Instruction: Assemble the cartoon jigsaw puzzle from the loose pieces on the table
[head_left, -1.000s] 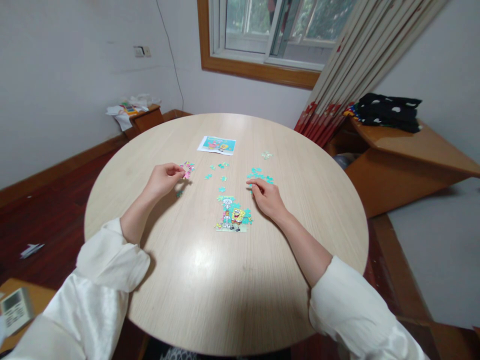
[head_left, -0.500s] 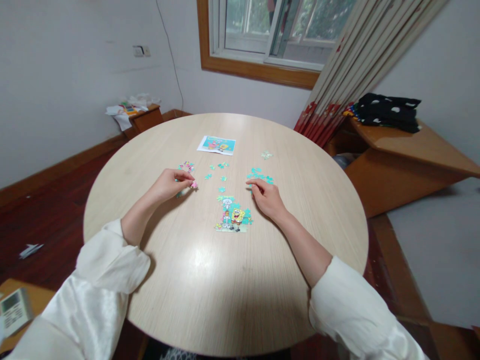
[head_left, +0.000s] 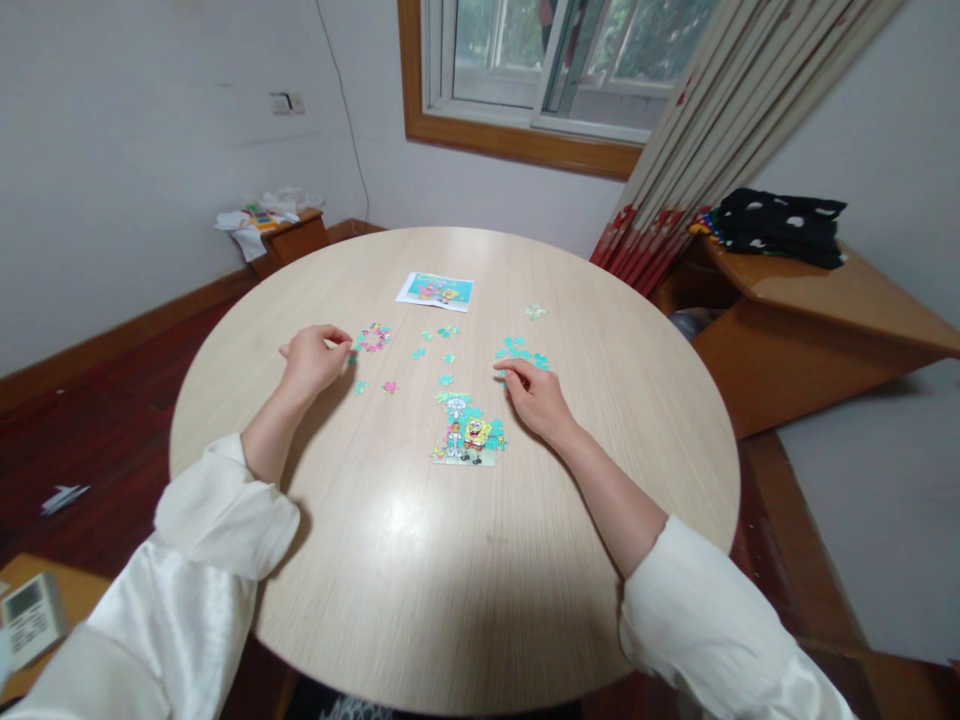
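My left hand [head_left: 316, 357] is at the left of the round table, its fingers bent together beside a cluster of pink and teal puzzle pieces [head_left: 373, 337]. Whether anything is between its fingertips is hidden. A pink puzzle piece [head_left: 390, 387] and a teal puzzle piece [head_left: 361, 387] lie apart to its right. My right hand [head_left: 536, 392] rests by a teal group of puzzle pieces [head_left: 525, 350], index finger stretched out, the other fingers curled, and no piece visible in it. Between my hands is a partly joined cartoon puzzle [head_left: 469, 432], showing a yellow square figure and a pale tall one.
A printed picture sheet [head_left: 436, 291] lies toward the far side of the table [head_left: 420, 590]. Several loose teal pieces [head_left: 446, 357] are scattered above the joined puzzle. Pale green pieces [head_left: 534, 311] lie at the back right. A wooden cabinet [head_left: 795, 330] stands beyond the right edge.
My left hand has let go of the pink puzzle piece, which now lies on the table, and has moved left and slightly away from me. My right hand stays in place.
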